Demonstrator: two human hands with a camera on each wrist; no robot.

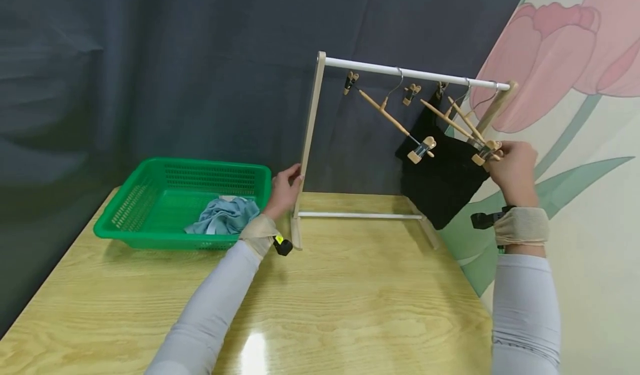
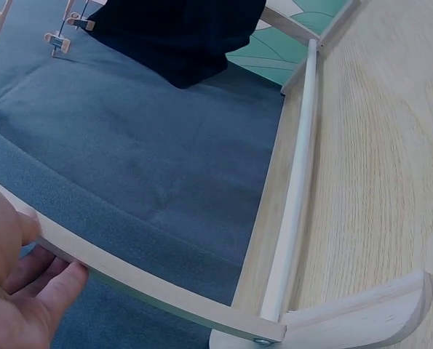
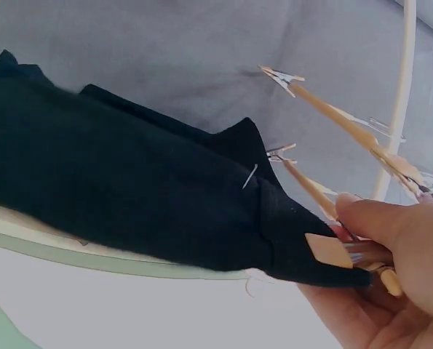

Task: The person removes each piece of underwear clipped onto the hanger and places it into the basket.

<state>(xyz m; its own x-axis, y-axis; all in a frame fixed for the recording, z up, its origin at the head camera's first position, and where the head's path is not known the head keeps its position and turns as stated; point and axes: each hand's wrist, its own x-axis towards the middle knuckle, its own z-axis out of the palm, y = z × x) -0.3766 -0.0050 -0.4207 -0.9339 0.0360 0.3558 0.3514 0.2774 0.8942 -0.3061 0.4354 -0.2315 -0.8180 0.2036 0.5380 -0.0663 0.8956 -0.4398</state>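
The head view is evenly lit and moderately bright, with a white glare patch on the tabletop (image 1: 375, 314) at bottom left of centre. Soft shadow pools beneath the green basket (image 1: 182, 243); the dark curtain (image 1: 225, 41) is dim at upper left. The left wrist view is cooler, its right side pale, and the wooden post (image 2: 151, 287) bows with lens distortion. In the right wrist view, the black cloth (image 3: 151, 189) loses detail and the lower left looks washed out.
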